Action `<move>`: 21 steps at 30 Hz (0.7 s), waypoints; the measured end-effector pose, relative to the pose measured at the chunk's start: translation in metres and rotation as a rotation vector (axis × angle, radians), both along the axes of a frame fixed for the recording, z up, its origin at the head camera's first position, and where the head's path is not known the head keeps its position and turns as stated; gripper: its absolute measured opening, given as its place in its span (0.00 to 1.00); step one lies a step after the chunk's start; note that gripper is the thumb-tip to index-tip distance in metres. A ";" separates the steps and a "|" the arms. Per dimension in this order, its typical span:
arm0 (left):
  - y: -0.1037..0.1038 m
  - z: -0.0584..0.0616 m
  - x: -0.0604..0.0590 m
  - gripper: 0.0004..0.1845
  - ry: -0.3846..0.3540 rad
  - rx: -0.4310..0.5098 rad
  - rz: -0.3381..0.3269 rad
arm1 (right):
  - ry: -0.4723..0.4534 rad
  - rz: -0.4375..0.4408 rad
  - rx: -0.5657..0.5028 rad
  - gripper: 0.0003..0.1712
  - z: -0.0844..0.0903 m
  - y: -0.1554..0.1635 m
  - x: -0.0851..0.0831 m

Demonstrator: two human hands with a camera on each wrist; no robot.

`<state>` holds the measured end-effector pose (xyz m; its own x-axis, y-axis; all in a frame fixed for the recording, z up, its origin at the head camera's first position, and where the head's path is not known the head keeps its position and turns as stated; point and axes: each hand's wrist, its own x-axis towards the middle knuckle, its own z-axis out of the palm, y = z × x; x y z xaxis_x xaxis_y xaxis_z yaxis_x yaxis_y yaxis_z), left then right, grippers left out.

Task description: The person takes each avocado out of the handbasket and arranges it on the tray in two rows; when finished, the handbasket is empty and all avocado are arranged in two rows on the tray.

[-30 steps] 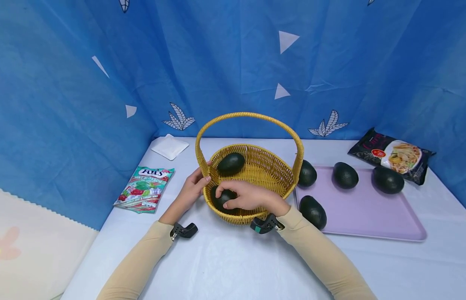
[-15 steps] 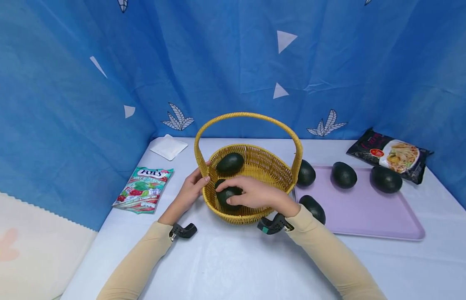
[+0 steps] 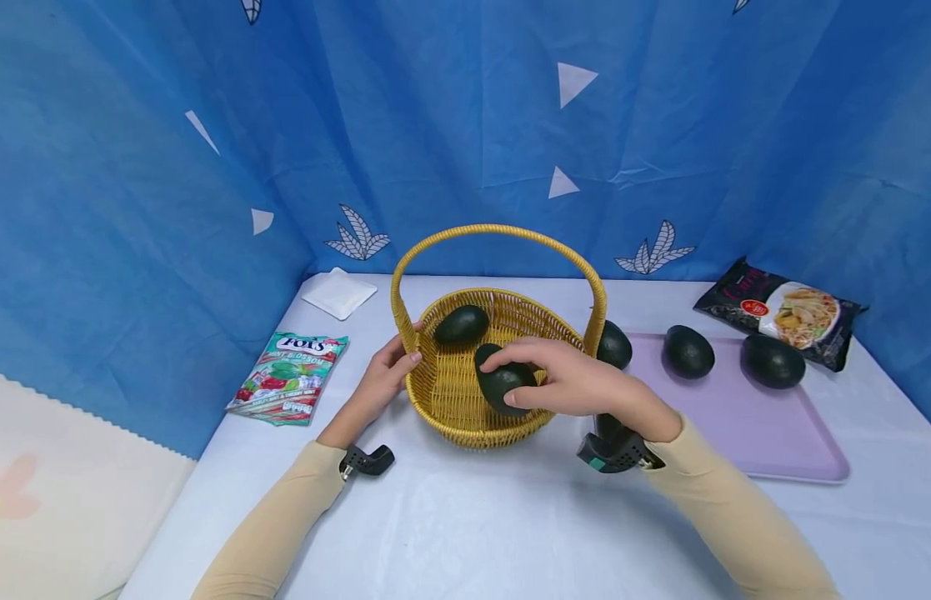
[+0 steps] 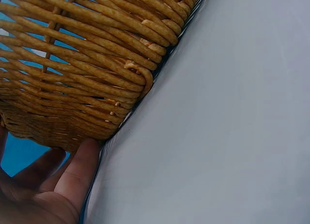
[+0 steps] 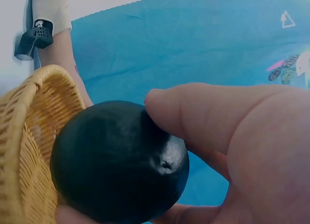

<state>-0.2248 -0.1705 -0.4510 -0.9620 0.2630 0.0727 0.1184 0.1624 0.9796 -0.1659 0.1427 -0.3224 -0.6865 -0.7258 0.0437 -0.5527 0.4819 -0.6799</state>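
My right hand point(image 3: 566, 375) grips a dark green avocado point(image 3: 503, 383) over the right half of the yellow wicker basket point(image 3: 453, 392). In the right wrist view, thumb and fingers lie round this avocado point(image 5: 116, 161), beside the basket's wall point(image 5: 14, 156). Another avocado point(image 3: 462, 326) lies inside at the back left. On the basket's left side, my left hand point(image 3: 382, 379) holds the rim near the foot of the handle, its thumb at the edge. The left wrist view has the left-hand fingers point(image 4: 80, 170) against the outer weave point(image 4: 97, 54).
A lilac tray point(image 3: 735, 425) stands at the right with avocados point(image 3: 688, 352) on it, one partly behind my right wrist. Beyond it lies a black noodle packet point(image 3: 783, 308). At the left are a candy bag point(image 3: 291, 379) and a white square packet point(image 3: 339, 293). The basket handle point(image 3: 498, 229) arches high.
My right hand has moved the avocado from the basket's front left toward the right, and it looks raised. My left hand stays at the basket's left side.
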 end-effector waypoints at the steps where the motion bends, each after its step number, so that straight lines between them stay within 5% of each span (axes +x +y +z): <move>1: 0.000 0.000 0.000 0.31 0.003 0.001 0.001 | 0.002 -0.001 -0.006 0.23 0.001 0.006 0.002; 14: -0.001 -0.001 -0.001 0.30 0.013 -0.018 0.006 | -0.042 -0.120 -0.057 0.22 0.010 0.080 0.030; 21: 0.000 0.000 0.000 0.31 0.008 -0.004 0.001 | -0.015 -0.167 -0.130 0.23 -0.004 0.122 0.036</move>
